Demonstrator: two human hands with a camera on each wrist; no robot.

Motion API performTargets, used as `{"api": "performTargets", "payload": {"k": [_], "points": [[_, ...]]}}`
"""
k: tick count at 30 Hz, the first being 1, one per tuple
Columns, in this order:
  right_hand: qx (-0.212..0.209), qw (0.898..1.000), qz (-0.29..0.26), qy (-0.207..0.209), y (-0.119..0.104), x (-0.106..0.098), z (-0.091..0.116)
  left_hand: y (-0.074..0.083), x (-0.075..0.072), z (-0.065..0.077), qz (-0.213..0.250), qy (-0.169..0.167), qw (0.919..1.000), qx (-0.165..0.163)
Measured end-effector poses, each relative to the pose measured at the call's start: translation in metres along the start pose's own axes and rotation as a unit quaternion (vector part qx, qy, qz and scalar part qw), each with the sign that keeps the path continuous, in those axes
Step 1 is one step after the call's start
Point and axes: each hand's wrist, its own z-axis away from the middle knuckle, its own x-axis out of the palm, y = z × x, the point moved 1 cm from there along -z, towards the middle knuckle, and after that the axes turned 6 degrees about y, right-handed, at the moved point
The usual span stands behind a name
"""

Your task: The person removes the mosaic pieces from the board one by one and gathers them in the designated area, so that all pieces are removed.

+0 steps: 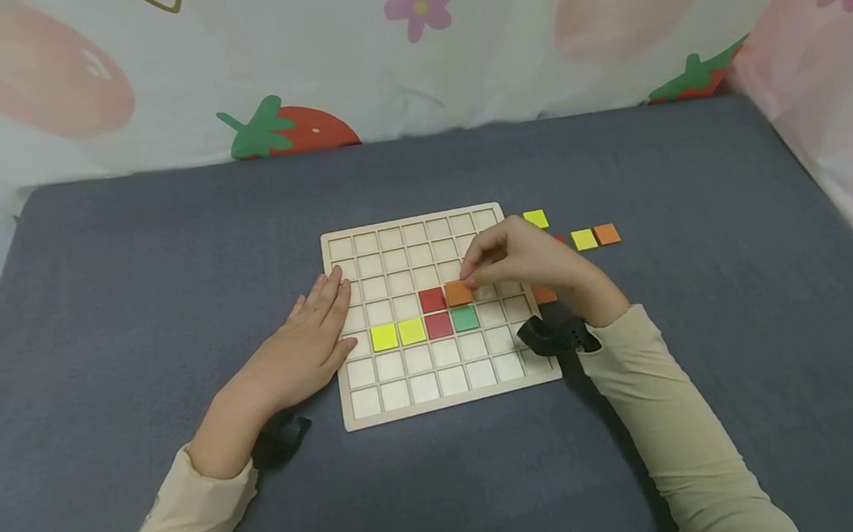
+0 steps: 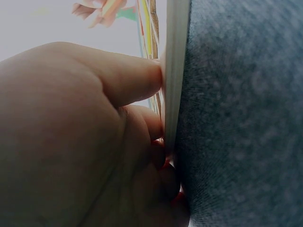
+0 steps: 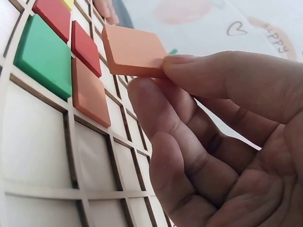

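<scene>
The wooden grid board (image 1: 394,395) lies on the dark cloth. My left hand (image 1: 290,353) rests on its left side with the fingers straight. Pinched between thumb and fingertips of my right hand (image 3: 208,127) is an orange square tile (image 3: 137,52), lifted off the board and tilted. Below it, another orange tile (image 3: 90,92) sits in a cell, beside a green tile (image 3: 42,56) and a red tile (image 3: 86,47). A second red tile (image 1: 439,325) lies left of the green one in the head view. Two yellow tiles, one being the yellow tile (image 1: 384,337), fill cells further left.
Right of the board lie loose tiles: a yellow tile (image 1: 536,219), another yellow tile (image 1: 584,239) touching an orange tile (image 1: 608,234), and a partly hidden orange tile (image 1: 544,294). A red tile (image 1: 560,239) shows behind the right hand. Behind the table hangs a printed curtain (image 1: 486,69).
</scene>
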Motion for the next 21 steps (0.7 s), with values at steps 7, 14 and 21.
{"api": "performTargets", "payload": {"k": [7, 14, 21], "points": [[0.005, 1.0, 0.015, -0.001, 0.0, -0.005, 0.002, 0.001, -0.002, 0.0, 0.001, 0.003, 1.0, 0.004], [0.003, 1.0, 0.011, -0.004, 0.004, -0.009, 0.001, 0.003, -0.004, 0.001, 0.008, 0.003, 0.9999, 0.007], [0.0, 1.0, 0.021, -0.006, 0.01, -0.012, 0.001, 0.002, -0.003, 0.0, 0.004, 0.0, 1.0, 0.003]]}}
